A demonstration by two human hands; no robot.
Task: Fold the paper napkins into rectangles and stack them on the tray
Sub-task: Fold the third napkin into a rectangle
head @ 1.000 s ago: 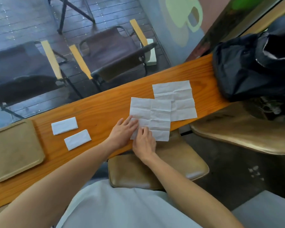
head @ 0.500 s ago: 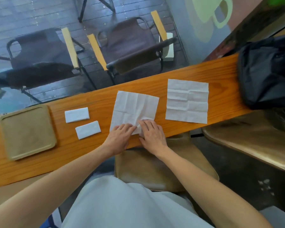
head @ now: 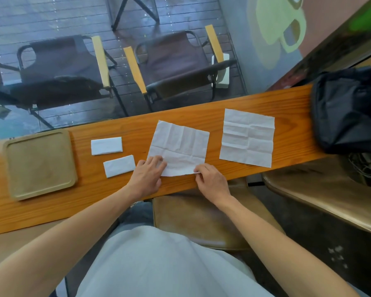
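Note:
An unfolded white napkin (head: 179, 146) lies flat in the middle of the wooden counter (head: 201, 114). My left hand (head: 147, 175) rests its fingers on the napkin's near left corner. My right hand (head: 210, 181) pinches the near right corner between thumb and fingers. A second unfolded napkin (head: 247, 137) lies to the right, untouched. Two folded napkin rectangles (head: 106, 145) (head: 119, 166) lie to the left of my hands. The tan square tray (head: 40, 165) sits at the far left with nothing on it.
A black bag (head: 347, 110) sits on the counter's right end. Brown padded stools (head: 201, 219) (head: 330, 194) stand below the counter's near edge. Beyond the glass in front are two folding chairs (head: 176, 67) on a dark deck.
The middle napkin has been slid left off the right one and lies apart from it. My hands have spread from its near middle to its two near corners.

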